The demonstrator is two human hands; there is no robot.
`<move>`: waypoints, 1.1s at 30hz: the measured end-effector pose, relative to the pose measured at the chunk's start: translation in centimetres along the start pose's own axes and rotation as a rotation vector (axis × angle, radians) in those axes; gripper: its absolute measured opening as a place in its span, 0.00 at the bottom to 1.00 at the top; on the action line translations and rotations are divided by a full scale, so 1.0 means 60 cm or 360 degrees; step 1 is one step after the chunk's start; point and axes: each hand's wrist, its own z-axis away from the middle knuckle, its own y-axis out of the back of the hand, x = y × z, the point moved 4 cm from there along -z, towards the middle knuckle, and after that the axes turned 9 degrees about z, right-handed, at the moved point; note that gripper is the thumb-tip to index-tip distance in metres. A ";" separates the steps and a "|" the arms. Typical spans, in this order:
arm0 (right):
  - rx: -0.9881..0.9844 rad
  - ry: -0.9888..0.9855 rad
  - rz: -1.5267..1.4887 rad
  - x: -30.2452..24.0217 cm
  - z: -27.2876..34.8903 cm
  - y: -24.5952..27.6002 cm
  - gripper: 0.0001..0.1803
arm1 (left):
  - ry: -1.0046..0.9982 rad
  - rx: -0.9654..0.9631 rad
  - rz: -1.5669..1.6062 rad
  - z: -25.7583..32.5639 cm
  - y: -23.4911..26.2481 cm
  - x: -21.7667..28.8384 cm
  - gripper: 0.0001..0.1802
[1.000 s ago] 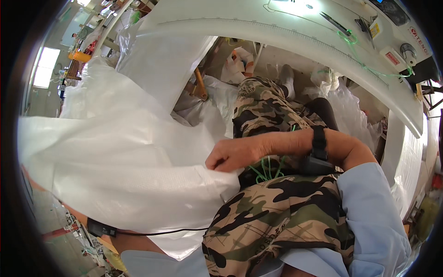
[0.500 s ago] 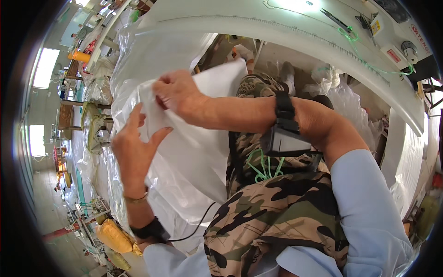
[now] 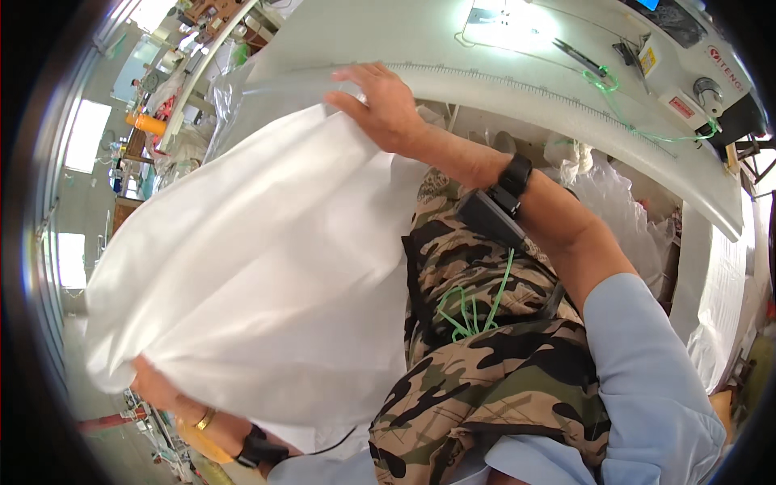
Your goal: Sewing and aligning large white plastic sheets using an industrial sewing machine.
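A large white cloth is spread and billowing across my lap and the space to its left, with folds fanning out from its lower left corner. At that corner my left hand grips the cloth; its fingertips are hidden behind the material. Beside the cloth's far upper edge is my right hand, its fingers stretched out and the thumb apart. The cloth's edge passes just under that thumb and palm.
Ahead is a pale sewing table with a ruler strip along its curved edge. On it lie black tweezers and green thread, near a white sewing machine. Clear plastic hangs below at the right.
My left hand has swung down and left, drawing the cloth out wide. My right hand has moved up and right to the far edge, and its fingers have straightened.
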 end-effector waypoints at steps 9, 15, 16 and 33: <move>-0.0803 -0.0596 -0.1507 0.034 0.096 0.053 0.22 | -0.0527 0.0116 0.0154 -0.247 0.084 -0.052 0.28; -0.0778 0.0342 -0.0642 -0.086 0.115 0.125 0.26 | -0.0662 -0.0011 0.0063 -0.335 0.046 -0.029 0.30; -0.0781 0.0340 -0.0641 -0.099 0.126 0.115 0.26 | -0.0682 -0.0027 0.0034 -0.348 0.043 -0.025 0.30; -0.0058 0.0448 -0.0082 -0.123 0.111 0.073 0.16 | -0.0861 -0.0052 -0.0471 -0.503 -0.081 0.016 0.37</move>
